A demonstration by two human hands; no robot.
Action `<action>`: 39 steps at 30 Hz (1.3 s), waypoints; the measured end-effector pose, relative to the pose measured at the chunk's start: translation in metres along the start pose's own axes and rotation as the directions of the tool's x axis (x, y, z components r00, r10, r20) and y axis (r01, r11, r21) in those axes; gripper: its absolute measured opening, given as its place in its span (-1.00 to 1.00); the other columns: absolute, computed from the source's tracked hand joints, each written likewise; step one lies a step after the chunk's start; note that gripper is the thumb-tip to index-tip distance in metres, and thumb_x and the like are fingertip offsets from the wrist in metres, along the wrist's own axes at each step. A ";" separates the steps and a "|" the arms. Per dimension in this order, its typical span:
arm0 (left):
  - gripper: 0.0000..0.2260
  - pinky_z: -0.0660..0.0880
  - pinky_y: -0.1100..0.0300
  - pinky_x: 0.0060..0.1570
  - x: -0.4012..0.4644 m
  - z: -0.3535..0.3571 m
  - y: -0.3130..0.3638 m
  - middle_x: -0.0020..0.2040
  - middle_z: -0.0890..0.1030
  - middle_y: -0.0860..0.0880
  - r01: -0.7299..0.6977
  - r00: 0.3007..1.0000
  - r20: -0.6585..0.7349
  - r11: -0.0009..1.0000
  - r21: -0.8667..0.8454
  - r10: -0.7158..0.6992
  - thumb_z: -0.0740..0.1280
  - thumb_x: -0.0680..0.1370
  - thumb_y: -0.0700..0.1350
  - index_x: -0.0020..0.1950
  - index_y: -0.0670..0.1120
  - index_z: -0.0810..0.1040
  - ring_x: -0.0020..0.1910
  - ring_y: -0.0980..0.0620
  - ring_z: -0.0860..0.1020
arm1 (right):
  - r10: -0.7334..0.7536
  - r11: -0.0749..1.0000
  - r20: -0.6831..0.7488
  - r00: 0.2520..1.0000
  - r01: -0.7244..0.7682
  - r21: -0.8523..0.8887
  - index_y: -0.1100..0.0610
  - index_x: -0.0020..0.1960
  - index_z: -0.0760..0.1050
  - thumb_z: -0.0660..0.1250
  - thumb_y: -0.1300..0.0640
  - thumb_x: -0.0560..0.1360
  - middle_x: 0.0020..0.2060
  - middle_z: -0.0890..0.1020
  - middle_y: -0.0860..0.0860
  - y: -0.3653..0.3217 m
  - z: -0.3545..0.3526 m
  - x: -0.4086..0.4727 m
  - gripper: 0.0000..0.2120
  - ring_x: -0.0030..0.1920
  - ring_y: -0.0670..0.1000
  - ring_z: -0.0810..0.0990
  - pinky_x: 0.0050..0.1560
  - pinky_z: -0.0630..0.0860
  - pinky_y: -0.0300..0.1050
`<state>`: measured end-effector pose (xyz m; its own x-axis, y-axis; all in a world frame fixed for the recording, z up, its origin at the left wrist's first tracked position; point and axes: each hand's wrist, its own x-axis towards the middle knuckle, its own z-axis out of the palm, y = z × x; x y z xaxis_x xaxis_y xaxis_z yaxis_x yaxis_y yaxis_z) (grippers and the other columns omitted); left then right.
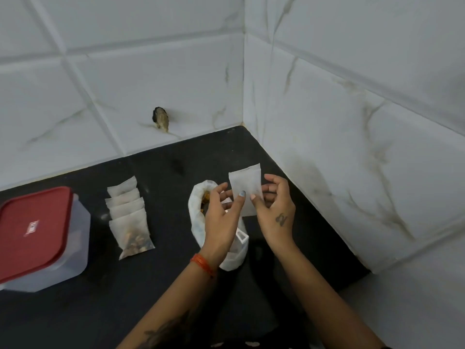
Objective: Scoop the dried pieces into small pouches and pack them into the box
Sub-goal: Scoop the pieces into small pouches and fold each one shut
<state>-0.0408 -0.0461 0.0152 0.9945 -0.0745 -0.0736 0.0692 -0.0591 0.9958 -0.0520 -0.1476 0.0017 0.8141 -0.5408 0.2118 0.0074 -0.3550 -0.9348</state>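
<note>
**An empty pouch held up, ready to be opened**

She stood at the corner of the black counter (156, 298) with a small white pouch (246, 182) raised between both hands. It looked flat and empty. Her left hand (222, 217) pinched its left edge with thumb and fingers; her right hand (275, 210) pinched the right edge the same way, the other fingers loosely curled.

Right under her hands sat the white bag of dried pieces (198, 222), its mouth rolled open and orange-brown bits showing inside. A white scoop (242, 236) poked out of it near her left wrist.

Over to the left lay a row of filled pouches (128, 217), overlapping one another, and beyond them the clear box (45, 238) with its red lid still on.

To my eye, the job just then was parting the pouch's mouth. I'd have rubbed the two layers apart gently, then kept the opening held wide with one hand, directly over the bag, so anything spilled from the scoop would fall back in.
</note>
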 end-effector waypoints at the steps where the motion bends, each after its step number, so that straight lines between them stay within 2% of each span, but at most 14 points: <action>1: -0.61 0.49 0.43 -0.14 -0.003 -0.009 0.004 0.09 0.53 0.09 0.002 1.000 -0.005 1.000 0.011 -0.002 0.32 0.54 -0.02 0.33 -0.03 0.35 0.00 0.24 0.53 | 0.000 1.000 0.037 0.999 -0.001 0.029 0.04 0.20 0.42 0.43 0.20 0.43 -0.06 0.56 -0.13 -0.007 0.005 -0.004 -0.62 -0.07 -0.18 0.57 -0.12 0.52 -0.39; 3: -0.73 0.47 0.47 -0.20 -0.007 -0.027 0.007 0.00 0.54 0.16 -0.003 1.000 0.006 0.999 0.039 0.003 0.33 0.53 -0.02 0.21 0.09 0.40 -0.08 0.34 0.55 | -0.013 0.998 0.128 0.992 0.005 0.062 -0.02 0.11 0.43 0.43 0.16 0.44 -0.11 0.53 -0.24 -0.019 0.016 -0.015 -0.70 -0.10 -0.25 0.57 -0.15 0.51 -0.44; 5: -0.80 0.47 0.49 -0.20 -0.010 -0.044 0.008 -0.09 0.55 0.20 -0.016 0.999 0.030 0.999 0.038 0.015 0.37 0.51 -0.01 0.03 0.19 0.40 -0.13 0.43 0.55 | -0.039 0.998 0.194 0.980 0.028 0.063 -0.05 0.01 0.45 0.41 0.12 0.46 -0.17 0.54 -0.25 -0.026 0.028 -0.027 -0.80 -0.14 -0.27 0.57 -0.17 0.50 -0.45; 9: -0.41 0.55 0.12 0.11 -0.010 -0.072 -0.001 0.11 0.60 0.11 -0.013 1.000 0.029 0.998 0.069 0.011 0.46 0.30 0.26 0.26 0.13 0.43 0.10 0.17 0.58 | -0.086 0.995 0.303 0.949 0.064 0.083 0.03 -0.10 0.48 0.35 0.18 0.50 -0.29 0.56 -0.18 -0.035 0.049 -0.048 -0.92 -0.21 -0.29 0.57 -0.24 0.47 -0.45; 12: -0.34 0.55 0.05 0.13 -0.012 -0.089 -0.007 0.11 0.61 0.08 0.011 1.000 -0.018 0.998 0.064 -0.010 0.46 0.26 0.28 0.30 0.10 0.42 0.10 0.13 0.59 | -0.072 0.996 0.383 0.921 0.049 0.069 0.00 -0.20 0.46 0.39 0.17 0.49 -0.33 0.58 -0.14 -0.040 0.059 -0.057 -0.85 -0.27 -0.26 0.57 -0.29 0.45 -0.43; 14: -0.32 0.54 0.02 0.15 -0.014 -0.099 -0.008 0.13 0.60 0.06 0.031 0.999 -0.036 0.998 0.056 -0.029 0.48 0.28 0.26 0.32 0.06 0.40 0.12 0.10 0.58 | -0.026 0.993 0.463 0.886 -0.030 0.113 0.06 -0.15 0.52 0.41 0.23 0.46 -0.28 0.63 -0.07 -0.042 0.062 -0.058 -0.90 -0.24 -0.21 0.61 -0.24 0.50 -0.39; 16: -0.27 0.51 0.02 0.19 -0.015 -0.109 -0.010 0.18 0.57 0.05 0.032 0.998 -0.055 0.997 0.068 -0.029 0.46 0.30 0.23 0.39 0.01 0.34 0.16 0.09 0.55 | 0.031 0.956 0.545 0.838 -0.184 0.228 0.07 -0.06 0.57 0.33 0.39 0.44 -0.19 0.66 -0.03 -0.043 0.061 -0.058 -0.76 -0.14 -0.17 0.64 -0.15 0.55 -0.32; 18: -0.24 0.48 0.02 0.23 -0.018 -0.117 -0.011 0.23 0.53 0.04 0.011 0.998 -0.064 0.994 0.105 -0.004 0.46 0.31 0.20 0.42 0.00 0.30 0.20 0.09 0.51 | 0.078 0.902 0.560 0.825 -0.298 0.313 0.13 0.01 0.60 0.24 0.46 0.44 -0.15 0.66 -0.01 -0.046 0.058 -0.055 -0.68 -0.09 -0.13 0.64 -0.06 0.57 -0.24; 21: -0.31 0.44 0.07 0.26 -0.021 -0.125 -0.015 0.26 0.46 0.09 -0.033 0.997 -0.056 0.975 0.221 0.047 0.49 0.37 0.07 0.42 0.00 0.29 0.24 0.10 0.44 | 0.124 0.878 0.509 0.852 -0.333 0.343 0.17 0.06 0.61 0.26 0.32 0.52 -0.13 0.65 0.04 -0.054 0.057 -0.049 -0.80 -0.09 -0.08 0.64 -0.03 0.59 -0.21; 25: -0.35 0.38 0.20 0.22 -0.027 -0.131 -0.022 0.18 0.41 0.26 -0.086 0.996 0.009 0.956 0.279 0.088 0.51 0.37 -0.06 0.37 0.12 0.27 0.19 0.26 0.40 | 0.146 0.920 0.542 0.827 -0.315 0.232 0.07 0.04 0.60 0.37 0.18 0.50 -0.12 0.67 0.02 -0.061 0.062 -0.044 -0.87 -0.14 -0.12 0.64 -0.21 0.56 -0.30; 29: -0.25 0.38 0.14 0.29 -0.031 -0.136 -0.027 0.34 0.41 0.11 -0.132 0.991 0.057 0.948 0.289 0.121 0.53 0.29 0.07 0.40 0.11 0.27 0.33 0.15 0.37 | 0.194 0.925 0.590 0.784 -0.347 0.158 0.13 0.03 0.60 0.41 0.22 0.46 -0.21 0.69 0.04 -0.058 0.063 -0.046 -0.85 -0.22 -0.04 0.67 -0.21 0.60 -0.17; 33: -0.25 0.36 0.27 0.22 -0.033 -0.141 -0.027 0.29 0.40 0.23 -0.150 0.987 0.103 0.948 0.282 0.126 0.42 0.19 0.20 0.36 0.16 0.29 0.30 0.25 0.36 | 0.260 0.849 0.650 0.714 -0.490 0.198 0.19 -0.01 0.58 0.41 0.30 0.44 -0.30 0.68 0.03 -0.059 0.058 -0.046 -0.87 -0.26 -0.03 0.67 -0.24 0.61 -0.16; 36: -0.31 0.38 0.27 0.19 -0.034 -0.141 -0.025 0.22 0.39 0.33 -0.179 0.981 0.132 0.928 0.326 0.143 0.40 0.20 0.21 0.30 0.24 0.28 0.25 0.36 0.35 | 0.243 0.894 0.633 0.735 -0.423 0.148 0.17 -0.06 0.56 0.39 0.34 0.42 -0.32 0.66 0.04 -0.059 0.055 -0.046 -0.86 -0.30 -0.09 0.65 -0.30 0.54 -0.25; 39: -0.33 0.32 0.37 0.15 -0.035 -0.138 -0.022 0.17 0.36 0.39 -0.199 0.977 0.146 0.913 0.356 0.156 0.37 0.18 0.24 0.26 0.27 0.27 0.17 0.53 0.31 | 0.138 0.980 0.608 0.782 -0.197 0.031 0.17 -0.13 0.61 0.34 0.35 0.41 -0.37 0.62 -0.01 -0.059 0.054 -0.047 -0.87 -0.37 -0.20 0.57 -0.33 0.50 -0.33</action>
<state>-0.0667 0.0952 0.0031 0.9708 -0.2276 0.0757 -0.1627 -0.3931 0.9050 -0.0594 -0.0599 0.0318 0.9905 -0.0080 -0.1371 -0.1355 -0.2178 -0.9665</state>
